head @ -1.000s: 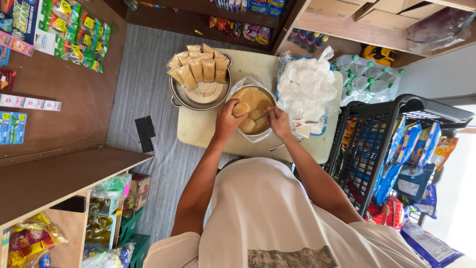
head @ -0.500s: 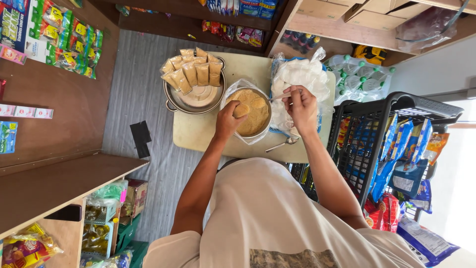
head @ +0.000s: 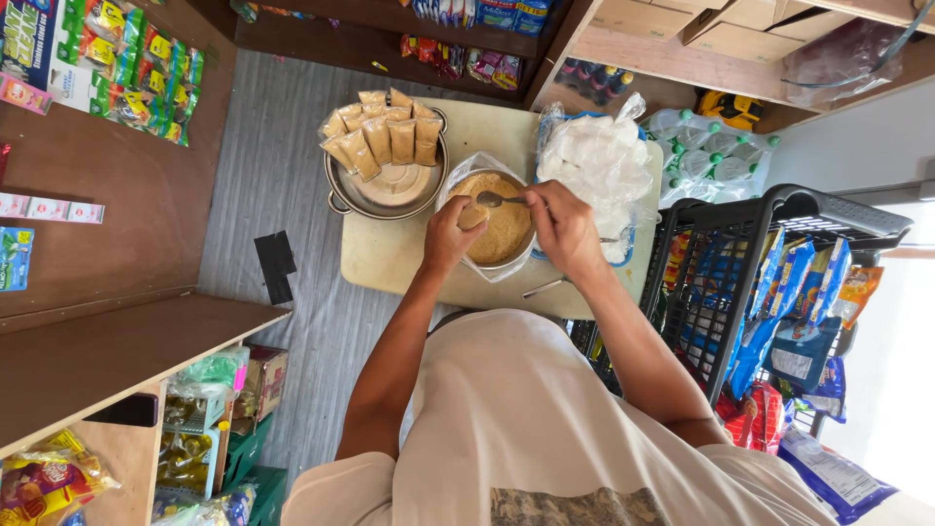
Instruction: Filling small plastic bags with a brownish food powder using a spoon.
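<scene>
The location is a small retail shop, of the grocery or kiosk type. Wooden shelves (head: 146,195) along the wall carry rows of hanging snack packets (head: 127,44) and small boxed goods (head: 54,207). A black wire display rack (head: 740,282) holds bagged products in blue and orange packaging. Shrink-wrapped bottled drinks (head: 716,151) are stacked near cardboard cartons (head: 740,24). A small table (head: 390,258) serves as a packing station between the shelves.

Grey plank floor (head: 282,175) runs between brown wooden shelves (head: 117,331) hung with bright snack packets (head: 136,58). A black wire rack (head: 740,282) of blue bags stands on the right, with daylight pouring in from that side.
</scene>
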